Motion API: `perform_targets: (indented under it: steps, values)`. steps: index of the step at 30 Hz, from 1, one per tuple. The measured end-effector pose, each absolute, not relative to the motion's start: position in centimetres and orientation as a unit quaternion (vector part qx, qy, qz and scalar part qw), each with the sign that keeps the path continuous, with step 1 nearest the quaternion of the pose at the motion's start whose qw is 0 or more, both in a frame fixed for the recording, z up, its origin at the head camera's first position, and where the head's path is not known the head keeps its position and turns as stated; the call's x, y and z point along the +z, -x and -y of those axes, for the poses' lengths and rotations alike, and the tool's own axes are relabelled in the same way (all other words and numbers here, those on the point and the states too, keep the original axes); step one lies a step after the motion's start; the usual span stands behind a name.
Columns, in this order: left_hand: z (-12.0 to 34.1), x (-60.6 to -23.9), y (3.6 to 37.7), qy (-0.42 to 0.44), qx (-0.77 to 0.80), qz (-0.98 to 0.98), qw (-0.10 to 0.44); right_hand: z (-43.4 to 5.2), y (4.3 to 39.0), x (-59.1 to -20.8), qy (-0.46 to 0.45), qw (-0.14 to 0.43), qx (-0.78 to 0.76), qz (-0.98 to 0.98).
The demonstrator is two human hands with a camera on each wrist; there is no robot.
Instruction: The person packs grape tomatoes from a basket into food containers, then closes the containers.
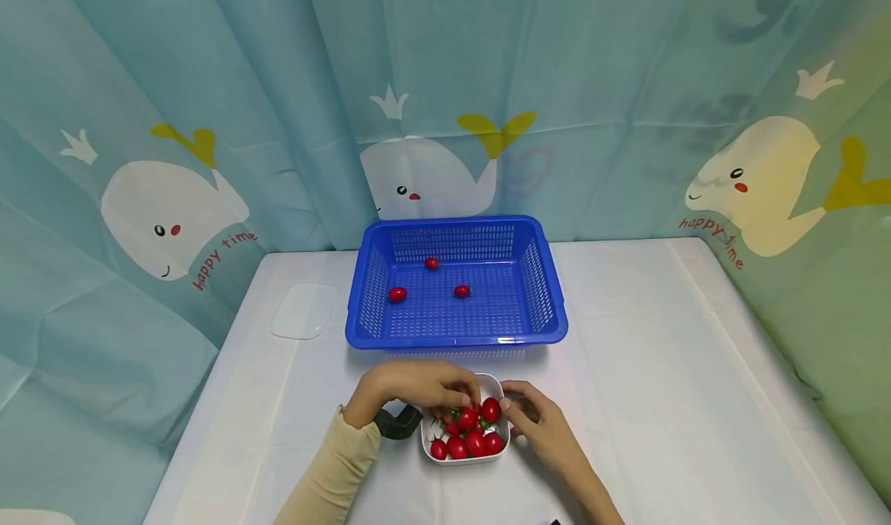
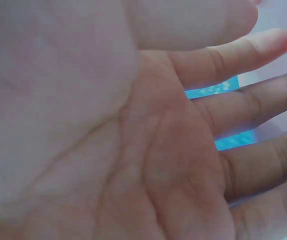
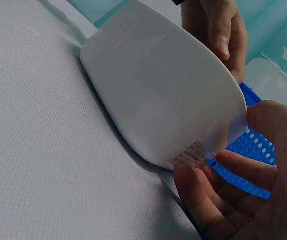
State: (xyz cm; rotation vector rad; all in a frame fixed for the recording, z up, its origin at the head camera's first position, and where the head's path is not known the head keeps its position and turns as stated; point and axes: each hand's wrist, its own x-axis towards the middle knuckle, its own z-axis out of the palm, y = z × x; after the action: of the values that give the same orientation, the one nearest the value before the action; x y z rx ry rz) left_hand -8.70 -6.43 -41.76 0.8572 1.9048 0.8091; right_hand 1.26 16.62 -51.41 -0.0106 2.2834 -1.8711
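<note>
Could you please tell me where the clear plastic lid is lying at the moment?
In the head view, the clear lid lies flat on the white table, just left of the blue basket, well beyond both hands.

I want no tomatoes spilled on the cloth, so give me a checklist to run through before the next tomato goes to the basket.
1. White bowl steadied: ok, the right hand holds its right wall.
2. Left hand at the tomatoes: ok, its fingers reach into the bowl.
3. One tomato pinched firmly: cannot tell, the fingertips are hidden in the head view.
4. Blue basket within the path: ok, it sits just behind the bowl.
5. Room in the basket: ok, only three tomatoes lie on its floor.
6. Clear lid out of the way: ok, it lies left of the basket.
</note>
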Motion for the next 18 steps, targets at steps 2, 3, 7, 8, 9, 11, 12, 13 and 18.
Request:
perform_targets:
  steps: [2,3,7,8,9,11,12,13,18]
  values:
    - [6.7,-41.2,8.7,-0.341,0.328,-0.769,0.430,-16.6,-1.3,-51.4,-0.001,0.095,-0.629,-0.771]
    - [6.9,-41.0,8.7,-0.342,0.328,-0.770,0.428,-16.6,-1.3,-51.3,-0.003,0.095,-0.628,-0.772]
    - [7.5,-39.8,9.1,-0.350,0.310,-0.780,0.416,-16.5,-1.2,-51.3,-0.011,0.096,-0.626,-0.774]
    - [7.7,-39.5,9.2,-0.352,0.305,-0.782,0.415,-16.5,-1.2,-51.2,-0.012,0.097,-0.625,-0.774]
    - [7.8,-39.2,9.3,-0.355,0.297,-0.785,0.412,-16.5,-1.2,-51.2,-0.012,0.097,-0.625,-0.774]
    - [8.1,-38.7,9.6,-0.363,0.282,-0.789,0.406,-16.6,-1.2,-51.3,-0.011,0.098,-0.626,-0.773]
    - [8.2,-38.4,9.8,-0.366,0.279,-0.790,0.405,-16.6,-1.2,-51.3,-0.010,0.098,-0.626,-0.773]
    - [8.4,-38.0,9.9,-0.366,0.278,-0.791,0.403,-16.6,-1.2,-51.3,-0.009,0.098,-0.626,-0.773]
    - [8.9,-36.5,10.6,-0.373,0.274,-0.804,0.373,-16.6,-1.2,-51.3,-0.008,0.099,-0.630,-0.770]
